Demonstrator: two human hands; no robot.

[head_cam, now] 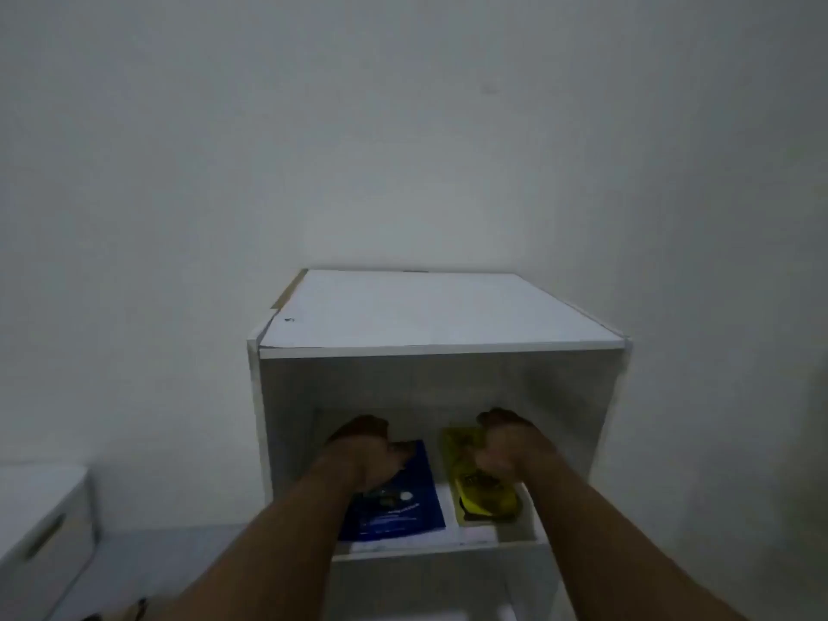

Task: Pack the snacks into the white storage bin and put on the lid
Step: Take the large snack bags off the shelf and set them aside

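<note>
Both my arms reach into the upper compartment of a white shelf unit [439, 351]. On its shelf lies a blue snack packet [403, 504], and my left hand [365, 450] grips its far end with curled fingers. To the right of it lies a yellow snack packet [481, 490]; my right hand [506, 441] grips its far end. A white storage bin [40, 526] with a slot handle stands low at the left edge, partly cut off. No lid is in view.
The shelf unit stands against a plain white wall. Its top is flat and bare. A lower compartment opens beneath the shelf board [439, 553]. Grey floor lies between the unit and the bin.
</note>
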